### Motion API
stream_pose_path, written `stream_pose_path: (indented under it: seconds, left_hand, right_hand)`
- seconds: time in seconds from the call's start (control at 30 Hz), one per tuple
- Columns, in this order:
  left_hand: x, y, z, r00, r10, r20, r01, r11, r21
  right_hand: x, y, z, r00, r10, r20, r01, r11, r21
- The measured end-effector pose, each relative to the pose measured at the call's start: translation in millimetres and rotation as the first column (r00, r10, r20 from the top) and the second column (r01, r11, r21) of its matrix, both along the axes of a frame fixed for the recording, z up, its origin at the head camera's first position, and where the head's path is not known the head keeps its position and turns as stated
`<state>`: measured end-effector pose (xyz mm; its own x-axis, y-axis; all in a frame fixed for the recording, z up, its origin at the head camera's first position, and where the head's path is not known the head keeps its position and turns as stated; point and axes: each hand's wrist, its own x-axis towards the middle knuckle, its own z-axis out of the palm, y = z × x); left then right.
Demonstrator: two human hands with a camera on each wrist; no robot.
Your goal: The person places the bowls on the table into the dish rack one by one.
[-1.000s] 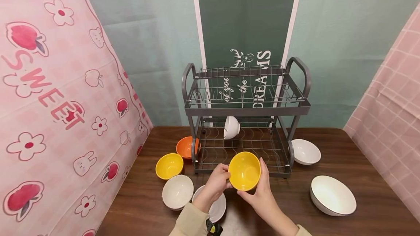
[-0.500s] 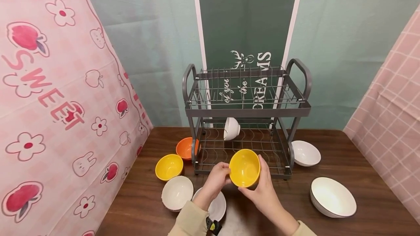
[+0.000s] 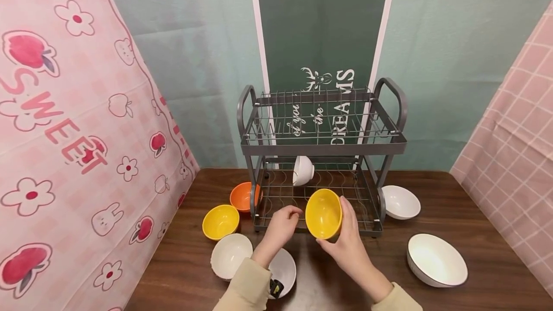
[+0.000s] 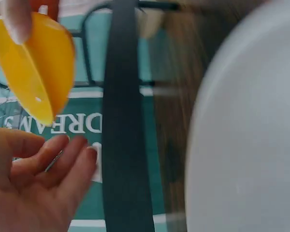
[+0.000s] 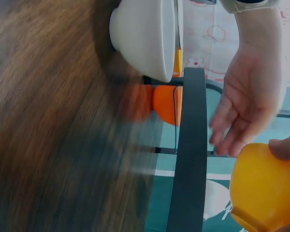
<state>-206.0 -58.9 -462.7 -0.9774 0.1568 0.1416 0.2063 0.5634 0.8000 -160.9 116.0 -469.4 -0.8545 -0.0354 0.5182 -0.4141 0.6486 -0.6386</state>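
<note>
A yellow bowl [image 3: 323,214] is held up in front of the dish rack's lower tier by my right hand [image 3: 352,246], thumb at its near rim and fingers along its right side. Its inside faces me, tilted. My left hand [image 3: 281,227] is just left of the bowl, apart from it, fingers loosely bent and holding nothing. In the left wrist view a gap shows between the left fingers [image 4: 75,164] and the bowl [image 4: 38,67]. On the lower tier of the grey two-tier dish rack [image 3: 324,149], a small white bowl [image 3: 304,171] stands on its side.
Left of the rack are an orange bowl [image 3: 243,197], a second yellow bowl [image 3: 221,222] and a cream bowl [image 3: 232,256]. A white dish [image 3: 285,272] lies partly under my left forearm. To the right are a white bowl [image 3: 401,202] and a larger dark-rimmed bowl [image 3: 437,260].
My left hand has let go of the yellow bowl and drawn slightly left. The right hand has raised the bowl a little and turned it.
</note>
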Motion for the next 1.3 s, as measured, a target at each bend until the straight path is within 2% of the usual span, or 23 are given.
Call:
stream_pose_path:
  seconds: [0.03,0.07,0.13,0.17,0.23,0.33,0.4,0.5,0.67,0.8,0.97,1.3]
  left_hand:
    - [-0.8,-1.3,-0.9,0.998,0.028,-0.048,-0.033,0.993,-0.114]
    - [-1.5,-2.4,-2.2,0.995,0.054,-0.078,-0.069,0.974,-0.216]
    - [-2.6,-4.8,-4.9,0.988,0.067,-0.137,-0.113,0.922,-0.370]
    - [-3.2,-6.0,-7.0,0.988,0.064,-0.140,-0.119,0.897,-0.426]
    - [-4.4,-8.5,-10.9,0.991,0.045,-0.128,-0.104,0.858,-0.504]
    - [-7.1,-12.3,-15.3,0.997,0.003,-0.075,-0.045,0.828,-0.559]
    - [-9.8,-14.7,-17.7,0.999,-0.027,-0.029,0.006,0.824,-0.567]
    - [-13.3,-17.2,-18.9,0.998,-0.062,0.025,0.066,0.834,-0.547]
    - [-18.8,-18.3,-21.5,0.993,-0.075,0.094,0.115,0.826,-0.551]
    - [-20.5,-18.0,-21.9,0.990,-0.067,0.126,0.127,0.816,-0.563]
    - [-19.8,-16.7,-20.8,0.989,-0.057,0.134,0.124,0.810,-0.573]
    - [-18.5,-16.2,-22.9,0.991,-0.042,0.125,0.107,0.813,-0.572]
  right_hand:
    - [-0.8,0.7,0.1,1.000,-0.008,-0.018,0.008,1.000,0.013]
    - [-1.7,1.5,0.0,0.999,-0.017,-0.035,0.018,1.000,0.022]
    - [-3.4,3.4,-0.5,0.997,-0.037,-0.064,0.039,0.999,0.036]
    - [-4.3,4.4,-0.9,0.996,-0.044,-0.073,0.047,0.998,0.037]
    - [-6.1,6.4,-1.6,0.995,-0.051,-0.083,0.054,0.998,0.032]
    - [-9.2,9.1,-3.4,0.996,-0.052,-0.073,0.054,0.998,0.024]
    - [-11.2,10.3,-4.1,0.997,-0.049,-0.065,0.051,0.998,0.026]
    - [-14.4,12.1,-4.8,0.998,-0.050,-0.047,0.051,0.998,0.033]
    - [-20.2,14.4,-4.7,0.998,-0.060,-0.008,0.061,0.997,0.038]
    - [-26.2,15.3,-3.5,0.998,-0.061,0.011,0.061,0.998,0.032]
    - [-34.5,16.2,-1.1,0.997,-0.065,0.030,0.064,0.997,0.041]
    - [-51.6,19.9,-1.9,0.992,-0.073,0.104,0.066,0.995,0.070]
